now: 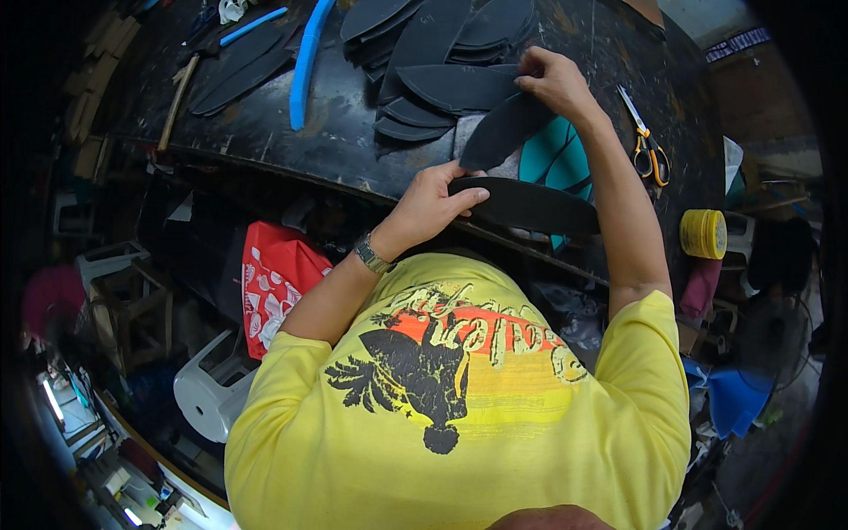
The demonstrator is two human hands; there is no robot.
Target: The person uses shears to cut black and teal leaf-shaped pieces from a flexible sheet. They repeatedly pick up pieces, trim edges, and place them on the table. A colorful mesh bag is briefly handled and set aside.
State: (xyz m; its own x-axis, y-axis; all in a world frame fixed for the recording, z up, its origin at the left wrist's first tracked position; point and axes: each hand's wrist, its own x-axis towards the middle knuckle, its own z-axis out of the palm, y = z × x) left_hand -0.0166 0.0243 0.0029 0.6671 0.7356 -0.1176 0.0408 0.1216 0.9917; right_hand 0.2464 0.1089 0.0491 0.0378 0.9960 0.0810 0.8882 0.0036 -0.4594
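Note:
My left hand (439, 201), with a metal watch on its wrist, grips one end of a black sole-shaped piece (530, 208) at the table's near edge. The thumb lies on top of it. Another black sole-shaped piece (503, 134) slants up from behind the left fingertips to my right hand (558, 84). That hand is closed, its thumb and fingers pinching at the upper end of the slanted piece. A further black piece (455, 88) lies on the pile right beside its fingertips. Teal sole-shaped pieces (552, 159) show partly behind the slanted one.
Stacked black pieces (433, 40) cover the far middle of the dark table (238, 146). Orange-handled scissors (649, 150) lie at the right, near a yellow round container (702, 234). Blue strips (309, 66), more black pieces (243, 75) and a wooden-handled tool (179, 102) are left.

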